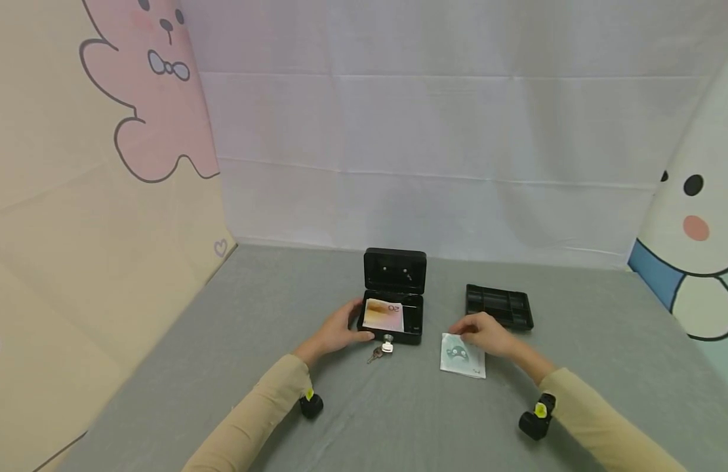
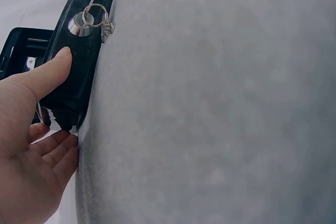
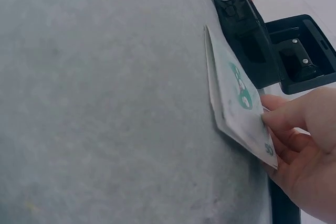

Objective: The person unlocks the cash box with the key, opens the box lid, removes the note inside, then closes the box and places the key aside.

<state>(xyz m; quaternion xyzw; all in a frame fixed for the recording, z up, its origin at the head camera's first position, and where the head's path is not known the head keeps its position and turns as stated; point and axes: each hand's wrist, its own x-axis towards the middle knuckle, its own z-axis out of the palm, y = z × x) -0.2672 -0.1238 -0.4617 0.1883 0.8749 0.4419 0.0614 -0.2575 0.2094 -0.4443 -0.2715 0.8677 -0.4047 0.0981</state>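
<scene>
A small black cash box (image 1: 408,337) stands with its lid raised, an orange-pink banknote (image 1: 383,314) lying inside. My left hand (image 1: 338,331) grips its front left corner, thumb on the front face and fingers along the side. Keys on a ring (image 2: 96,15) hang from the front lock (image 2: 80,24). To the right of the box, my right hand (image 1: 488,335) pinches a thin stack of folded greenish-white papers (image 3: 236,93) that look like banknotes. Thumb on top and fingers beneath, it holds them by their far edge, low over the cloth.
A black compartment tray (image 1: 505,308) lies behind my right hand. Grey cloth (image 1: 340,419) covers the table. A white sheet (image 1: 399,164) hangs along the back edge, with cartoon-printed cloths (image 1: 157,111) at the sides.
</scene>
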